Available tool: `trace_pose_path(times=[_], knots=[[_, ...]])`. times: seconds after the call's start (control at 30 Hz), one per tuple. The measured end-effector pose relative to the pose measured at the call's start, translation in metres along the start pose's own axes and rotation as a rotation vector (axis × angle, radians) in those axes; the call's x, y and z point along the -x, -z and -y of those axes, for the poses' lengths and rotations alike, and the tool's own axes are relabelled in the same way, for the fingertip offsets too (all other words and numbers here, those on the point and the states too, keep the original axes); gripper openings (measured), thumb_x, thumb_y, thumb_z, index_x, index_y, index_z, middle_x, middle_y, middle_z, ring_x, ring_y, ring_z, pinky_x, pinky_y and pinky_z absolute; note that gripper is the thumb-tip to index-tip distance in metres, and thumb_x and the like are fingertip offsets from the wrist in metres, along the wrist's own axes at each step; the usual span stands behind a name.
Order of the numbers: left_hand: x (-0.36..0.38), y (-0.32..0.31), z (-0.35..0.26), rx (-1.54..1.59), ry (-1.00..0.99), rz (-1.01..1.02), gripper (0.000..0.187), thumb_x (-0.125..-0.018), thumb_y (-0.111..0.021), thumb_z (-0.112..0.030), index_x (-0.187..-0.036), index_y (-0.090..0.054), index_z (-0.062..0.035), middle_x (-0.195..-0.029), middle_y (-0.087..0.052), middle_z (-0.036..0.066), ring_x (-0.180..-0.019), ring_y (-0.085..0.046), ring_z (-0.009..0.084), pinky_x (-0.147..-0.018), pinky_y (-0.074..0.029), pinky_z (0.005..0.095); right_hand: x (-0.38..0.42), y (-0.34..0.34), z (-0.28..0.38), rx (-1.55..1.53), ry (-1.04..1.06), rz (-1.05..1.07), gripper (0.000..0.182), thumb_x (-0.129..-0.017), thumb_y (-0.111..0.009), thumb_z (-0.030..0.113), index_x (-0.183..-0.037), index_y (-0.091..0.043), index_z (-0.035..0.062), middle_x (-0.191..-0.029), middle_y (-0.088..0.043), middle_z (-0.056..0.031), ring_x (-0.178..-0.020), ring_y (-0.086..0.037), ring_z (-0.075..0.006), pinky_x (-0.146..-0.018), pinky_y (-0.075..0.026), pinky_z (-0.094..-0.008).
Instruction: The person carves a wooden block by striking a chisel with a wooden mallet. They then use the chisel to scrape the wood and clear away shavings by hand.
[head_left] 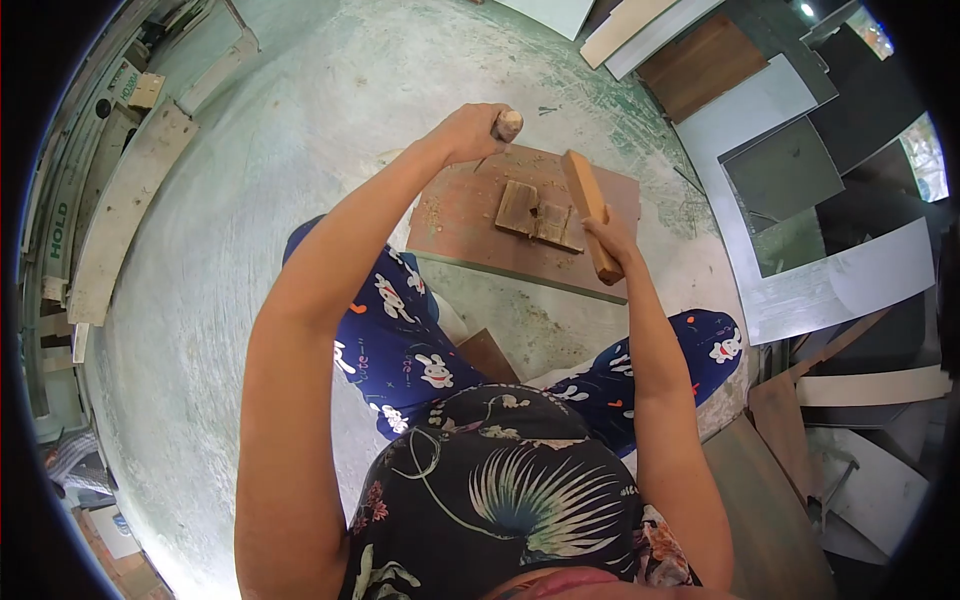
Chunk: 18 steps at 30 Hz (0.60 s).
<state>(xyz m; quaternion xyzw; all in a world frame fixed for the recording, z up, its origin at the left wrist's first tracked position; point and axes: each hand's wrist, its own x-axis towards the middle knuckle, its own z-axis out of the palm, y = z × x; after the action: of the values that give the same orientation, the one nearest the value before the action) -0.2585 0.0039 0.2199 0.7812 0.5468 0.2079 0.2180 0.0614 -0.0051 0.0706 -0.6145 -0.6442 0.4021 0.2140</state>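
My left hand is closed round the handle of a tool with a light, rounded end, raised over the board's far left corner. A thin dark part shows below the fist. My right hand grips a long rectangular wooden bar near its lower end, over the right side of the board. Between my hands, a small brown wood block with a dark notch and cuts lies on the reddish-brown board. Neither hand touches this block.
Wood chips are scattered on the board, which lies on the worn concrete floor beyond my bent legs. Sheets and panels lean at the right. Long curved-looking planks stand at the left. A small brown piece is between my legs.
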Motion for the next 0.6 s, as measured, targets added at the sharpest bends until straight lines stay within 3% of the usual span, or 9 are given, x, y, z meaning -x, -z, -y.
trace_pose_path(times=[0.1, 0.2, 0.3, 0.4, 0.5, 0.6], knots=[[-0.007, -0.038, 0.018, 0.073, 0.097, -0.193, 0.041, -0.071, -0.076, -0.02, -0.107, -0.062, -0.0075, -0.095, -0.068, 0.015, -0.09, -0.065, 0.0313, -0.082, -0.05, 0.0372, -0.007, 0.001, 0.018, -0.055, 0.017, 0.051, 0.061, -0.076, -0.064, 0.035, -0.124, -0.049, -0.0007, -0.105, -0.062, -0.0186, -0.092, -0.061, -0.0274, -0.081, -0.047, -0.0375], [-0.001, -0.055, 0.003, 0.173, 0.204, -0.186, 0.042, -0.071, -0.077, -0.02, -0.108, -0.063, -0.0053, -0.097, -0.068, 0.015, -0.091, -0.065, 0.0299, -0.084, -0.05, 0.0366, -0.011, 0.01, 0.03, -0.096, -0.003, 0.038, 0.063, -0.076, -0.063, 0.038, -0.124, -0.049, -0.0015, -0.107, -0.062, -0.0209, -0.094, -0.062, -0.0295, -0.084, -0.047, -0.0384], [-0.017, -0.112, 0.039, 0.293, 0.236, -0.17, 0.047, -0.071, -0.076, -0.022, -0.113, -0.061, -0.0079, -0.106, -0.067, 0.016, -0.102, -0.063, 0.0326, -0.088, -0.05, 0.0403, -0.018, 0.025, 0.05, -0.109, -0.024, 0.013, 0.063, -0.076, -0.062, 0.041, -0.122, -0.05, -0.0016, -0.105, -0.062, -0.0208, -0.093, -0.062, -0.0292, -0.083, -0.047, -0.0377], [-0.011, -0.146, 0.038, 0.403, 0.329, -0.278, 0.047, -0.071, -0.077, -0.024, -0.113, -0.062, -0.0083, -0.106, -0.067, 0.016, -0.102, -0.063, 0.0327, -0.087, -0.05, 0.0407, -0.02, 0.035, 0.067, -0.094, 0.0, -0.018, 0.063, -0.076, -0.061, 0.043, -0.121, -0.052, -0.0008, -0.103, -0.063, -0.0202, -0.091, -0.062, -0.0285, -0.082, -0.047, -0.0369], [-0.01, -0.166, 0.042, 0.449, 0.38, -0.228, 0.047, -0.071, -0.077, -0.025, -0.113, -0.062, -0.0084, -0.106, -0.067, 0.017, -0.102, -0.063, 0.0329, -0.087, -0.05, 0.0409, -0.017, 0.038, 0.065, -0.084, 0.019, -0.002, 0.061, -0.077, -0.062, 0.042, -0.12, -0.054, -0.0003, -0.101, -0.063, -0.0188, -0.089, -0.063, -0.0274, -0.081, -0.047, -0.0366], [-0.009, -0.181, 0.037, 0.41, 0.384, -0.277, 0.044, -0.071, -0.078, -0.022, -0.109, -0.064, -0.005, -0.097, -0.069, 0.01, -0.089, -0.064, 0.0218, -0.08, -0.05, 0.034, -0.016, 0.034, 0.067, -0.115, 0.003, 0.017, 0.059, -0.077, -0.062, 0.041, -0.119, -0.054, -0.0001, -0.1, -0.064, -0.0169, -0.088, -0.063, -0.0262, -0.082, -0.047, -0.0363]])
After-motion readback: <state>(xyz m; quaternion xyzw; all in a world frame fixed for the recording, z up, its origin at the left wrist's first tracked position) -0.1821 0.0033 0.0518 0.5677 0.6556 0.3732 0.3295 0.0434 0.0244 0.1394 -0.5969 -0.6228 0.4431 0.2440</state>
